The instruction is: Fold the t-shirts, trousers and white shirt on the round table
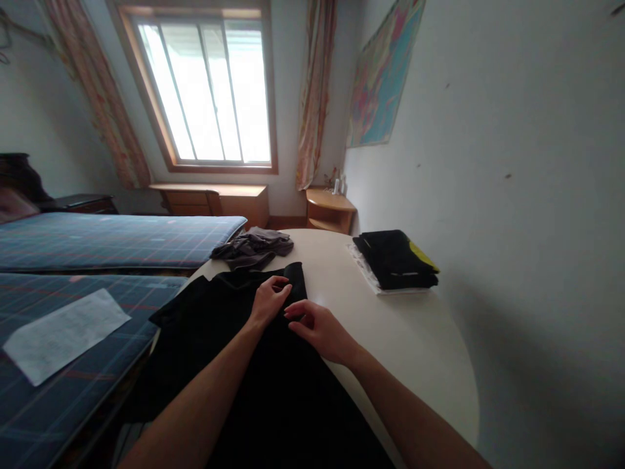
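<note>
A: What's leftmost?
B: A paper (68, 335) on the near mattress (151, 293), apart from the work.
A: And the cloth (209, 316)?
B: Black, spread over the left and near part of the tabletop (395, 345), a grey heap (261, 242) just past its far edge. I'd smooth its left side outward; creases hide in dark fabric.
A: The left hand (270, 299)?
B: At the cloth's far end, thumb and fingers nearly together; whether they pinch fabric, I cannot tell. I'd have it steady that edge without tugging.
A: The right hand (319, 329)?
B: Just beside it, by the cloth's right edge, half-curled, thumb and fingers apart, no fabric visible between. Light, even pressure would suit that edge.
A: Rightmost?
B: A folded stack (393, 257), well apart, leaving working room.
</note>
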Tool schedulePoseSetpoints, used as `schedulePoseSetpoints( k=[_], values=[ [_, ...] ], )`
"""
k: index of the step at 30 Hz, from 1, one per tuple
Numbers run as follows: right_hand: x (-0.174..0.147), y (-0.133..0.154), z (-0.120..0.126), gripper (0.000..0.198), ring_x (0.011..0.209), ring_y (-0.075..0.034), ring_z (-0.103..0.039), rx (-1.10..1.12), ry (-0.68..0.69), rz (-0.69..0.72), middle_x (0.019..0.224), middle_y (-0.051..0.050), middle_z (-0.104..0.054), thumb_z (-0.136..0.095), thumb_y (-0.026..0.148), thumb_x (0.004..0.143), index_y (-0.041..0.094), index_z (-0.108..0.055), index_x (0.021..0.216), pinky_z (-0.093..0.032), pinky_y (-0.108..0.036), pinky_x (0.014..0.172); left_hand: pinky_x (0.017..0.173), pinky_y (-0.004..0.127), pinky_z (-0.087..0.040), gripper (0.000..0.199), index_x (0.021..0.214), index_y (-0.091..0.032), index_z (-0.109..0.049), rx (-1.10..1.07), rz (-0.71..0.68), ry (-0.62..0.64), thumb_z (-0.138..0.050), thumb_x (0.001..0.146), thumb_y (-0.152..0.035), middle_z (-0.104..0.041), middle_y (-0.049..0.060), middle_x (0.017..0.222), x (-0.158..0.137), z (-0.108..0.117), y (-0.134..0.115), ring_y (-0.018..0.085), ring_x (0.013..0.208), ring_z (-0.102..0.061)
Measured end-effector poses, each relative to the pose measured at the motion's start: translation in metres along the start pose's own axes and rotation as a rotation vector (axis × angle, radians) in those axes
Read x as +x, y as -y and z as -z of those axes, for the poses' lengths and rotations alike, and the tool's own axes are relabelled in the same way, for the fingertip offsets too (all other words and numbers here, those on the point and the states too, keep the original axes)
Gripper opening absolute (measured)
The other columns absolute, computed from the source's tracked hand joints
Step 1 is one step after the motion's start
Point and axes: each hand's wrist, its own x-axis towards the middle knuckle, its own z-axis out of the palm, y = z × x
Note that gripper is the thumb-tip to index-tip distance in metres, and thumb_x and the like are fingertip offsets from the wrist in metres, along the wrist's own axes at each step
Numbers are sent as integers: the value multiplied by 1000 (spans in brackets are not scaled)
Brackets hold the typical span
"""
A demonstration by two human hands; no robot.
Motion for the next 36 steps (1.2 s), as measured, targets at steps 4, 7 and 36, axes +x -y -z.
schedulePoseSetpoints(
  k=[4,7,36],
  values=[
    [-2,-4,-3,36,83,-15,-68,-79,82,-4,109,-4,-72,-52,12,86,21,-64,119,-55,-31,80,76,31,-54,20,95,-20,-68,80,48,-46,-61,76,-21,-74,3,88,3,6,9,19,80,-68],
    [-3,-13,-5,44,114,-21,-61,-304,43,93,125,-9,-66,-56,8,81,18,-63,123,-45,-38,106,91,40,-50,24,97,-23,-68,245,37,-65,-62,74,-19,-72,5,101,0,5,14,26,101,-64],
    [-28,-47,114,57,150,-25,-15,-644,301,-203,161,-12,-25,-49,30,91,14,-45,145,-18,-44,122,115,63,-17,56,144,-22,-48,588,-132,374,-44,95,-48,-31,15,159,16,-31,-9,42,147,-19]
  ],
)
